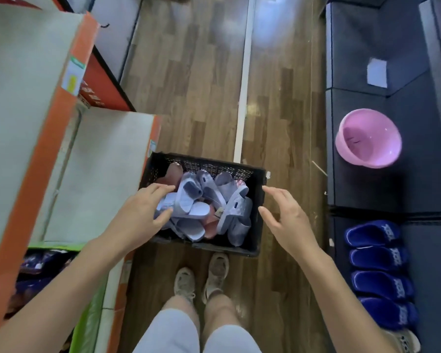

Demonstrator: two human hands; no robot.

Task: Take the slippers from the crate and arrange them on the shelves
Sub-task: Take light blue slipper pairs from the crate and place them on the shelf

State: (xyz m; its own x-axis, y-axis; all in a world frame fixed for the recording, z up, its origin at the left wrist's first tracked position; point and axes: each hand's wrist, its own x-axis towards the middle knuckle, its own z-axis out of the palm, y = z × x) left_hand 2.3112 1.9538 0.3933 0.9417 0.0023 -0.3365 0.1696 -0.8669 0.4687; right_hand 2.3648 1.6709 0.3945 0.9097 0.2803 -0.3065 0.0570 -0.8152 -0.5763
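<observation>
A black perforated crate stands on the wooden floor ahead of my feet. It holds a heap of pale lilac slippers with a few pink ones underneath. My left hand reaches over the crate's left side, fingers spread above a lilac slipper; no grip shows. My right hand hovers over the crate's right rim with its fingers apart and holds nothing. On my left are white shelves with orange edges.
Several dark blue slippers lie in a row on a dark low platform at the right. A pink plastic basin sits on that platform further away. A white strip runs along the floor.
</observation>
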